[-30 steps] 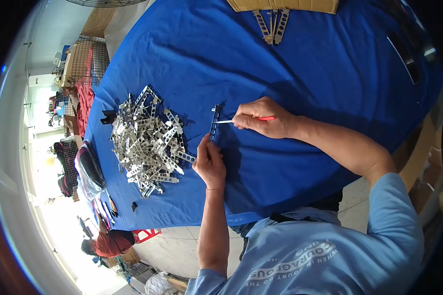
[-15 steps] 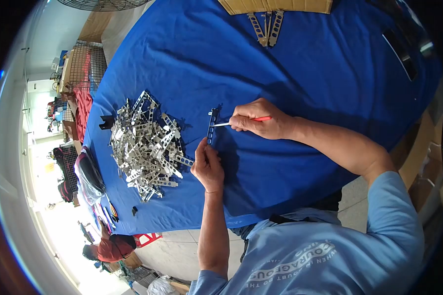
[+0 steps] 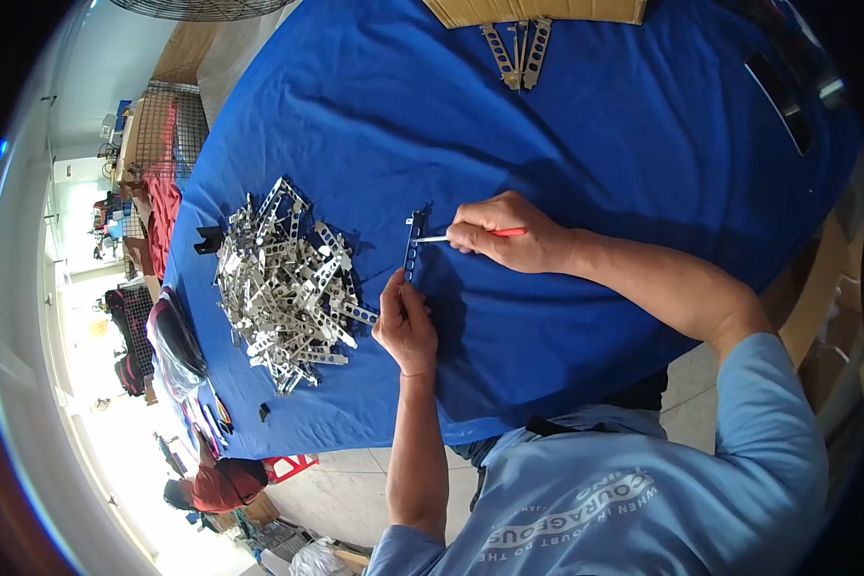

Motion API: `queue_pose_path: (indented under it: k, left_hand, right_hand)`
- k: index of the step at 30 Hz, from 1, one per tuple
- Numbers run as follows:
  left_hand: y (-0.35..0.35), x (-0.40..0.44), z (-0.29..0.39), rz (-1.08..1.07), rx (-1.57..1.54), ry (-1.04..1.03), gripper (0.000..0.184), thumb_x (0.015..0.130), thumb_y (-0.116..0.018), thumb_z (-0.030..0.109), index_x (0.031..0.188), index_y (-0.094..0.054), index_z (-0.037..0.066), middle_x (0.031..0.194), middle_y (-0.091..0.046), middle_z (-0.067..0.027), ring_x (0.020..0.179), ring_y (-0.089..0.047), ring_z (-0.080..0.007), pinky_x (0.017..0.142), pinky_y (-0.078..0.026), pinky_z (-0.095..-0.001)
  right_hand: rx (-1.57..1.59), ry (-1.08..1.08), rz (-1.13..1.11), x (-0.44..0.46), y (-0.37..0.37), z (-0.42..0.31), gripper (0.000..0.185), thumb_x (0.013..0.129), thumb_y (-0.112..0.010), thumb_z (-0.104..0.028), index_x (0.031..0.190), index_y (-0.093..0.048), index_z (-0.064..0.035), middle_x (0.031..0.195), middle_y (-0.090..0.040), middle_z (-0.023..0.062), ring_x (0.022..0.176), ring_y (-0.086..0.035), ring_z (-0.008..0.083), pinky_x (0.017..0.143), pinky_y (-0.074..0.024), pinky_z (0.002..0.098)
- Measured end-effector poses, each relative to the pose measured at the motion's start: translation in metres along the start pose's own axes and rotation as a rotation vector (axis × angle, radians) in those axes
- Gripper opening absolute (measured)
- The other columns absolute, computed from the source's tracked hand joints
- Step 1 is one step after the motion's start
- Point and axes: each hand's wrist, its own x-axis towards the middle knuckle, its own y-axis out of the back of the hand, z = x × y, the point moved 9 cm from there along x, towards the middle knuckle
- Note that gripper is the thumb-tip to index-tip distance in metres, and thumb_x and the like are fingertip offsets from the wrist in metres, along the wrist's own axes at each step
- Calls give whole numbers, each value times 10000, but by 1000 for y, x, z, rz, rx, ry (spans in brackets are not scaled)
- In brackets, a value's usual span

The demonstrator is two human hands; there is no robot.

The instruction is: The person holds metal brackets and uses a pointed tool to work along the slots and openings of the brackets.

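My left hand (image 3: 406, 326) is closed on the lower end of a narrow metal strip (image 3: 414, 247) with a row of holes, held upright above the blue cloth. My right hand (image 3: 511, 230) pinches a slim pen-like tool (image 3: 434, 239) with a red back end and a pale front. Its tip meets the strip's right side near the middle, though I cannot tell exactly what kind of tool it is. Left of my hands lies a heap of similar perforated metal strips (image 3: 288, 288), one of which reaches close to my left hand.
Blue cloth (image 3: 586, 125) covers the table. At the far edge stands a cardboard box (image 3: 538, 12) with several metal strips (image 3: 516, 58) before it. A phone-like dark slab (image 3: 779, 104) lies far right. A black bracket (image 3: 208, 240) sits beyond the heap. Another person (image 3: 223, 487) is at lower left.
The tool's tip has shifted slightly upward along the strip, with a small tilt of my right hand. My left hand and the strip look unmoved.
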Motion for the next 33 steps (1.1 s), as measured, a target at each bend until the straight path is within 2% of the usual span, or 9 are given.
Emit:
queue_pose_path:
  k: [2,5,8,11,17,20,26,29,33]
  left_hand:
    - [0,0,0,2,1,0,224,1040,-615,93,1237,-710,43,685,-714,-50,561,-659,-95,538,-520,-266]
    - [1,0,2,2,2,-3,225,1040,-614,92,1238,-709,43,686,-716,-52,560,-661,-96,536,-519,-266]
    - [1,0,0,-4,-2,-4,226,1040,-613,90,1239,-709,43,685,-716,-51,559,-662,-95,534,-518,-265]
    - [0,0,-2,3,-12,-14,228,1040,-612,91,1242,-709,44,678,-715,-48,559,-661,-91,534,-517,-262]
    - [0,-1,-1,7,-13,-13,229,1042,-608,95,1241,-711,45,667,-711,-44,556,-659,-89,533,-515,-258]
    - [0,0,0,5,-5,-7,228,1042,-608,96,1237,-714,45,667,-710,-45,557,-660,-90,535,-517,-260]
    - [0,0,1,6,-2,-1,225,1042,-610,102,1231,-717,44,667,-710,-46,557,-656,-90,535,-521,-263]
    - [0,0,0,7,-7,12,226,1042,-611,105,1232,-717,44,670,-709,-45,557,-652,-87,535,-521,-264]
    - [0,0,2,8,-5,4,227,1044,-610,106,1234,-716,43,679,-711,-46,560,-650,-85,537,-521,-263]
  right_hand:
    - [44,-65,-13,-1,0,7,220,1055,-641,-171,960,-691,21,775,-713,94,698,-675,164,627,-508,330]
    - [32,61,-15,1,-4,0,305,1054,-641,-256,911,-685,9,673,-645,140,582,-595,191,566,-439,388]
    - [-49,44,-1,0,-2,-4,228,1066,-615,-162,942,-685,17,756,-698,89,682,-664,161,630,-503,333]
    - [54,-12,2,-1,0,5,240,1068,-607,-167,932,-683,15,747,-690,92,675,-664,164,629,-501,337]
    - [-86,4,-90,-1,-6,0,264,1067,-614,-195,930,-681,19,742,-686,83,665,-647,156,618,-495,329]
    - [91,-53,44,-1,1,8,259,1071,-610,-191,942,-688,21,741,-688,78,659,-640,160,621,-496,333]
    - [-16,85,-63,-1,-8,-7,272,1077,-617,-207,952,-697,21,737,-695,72,660,-644,149,620,-500,326]
    - [81,-11,30,0,1,8,255,1070,-631,-207,964,-701,13,737,-694,72,658,-639,144,615,-490,321]
    - [9,18,-16,2,-1,-1,249,1071,-628,-200,966,-703,13,737,-696,68,660,-638,134,612,-490,314]
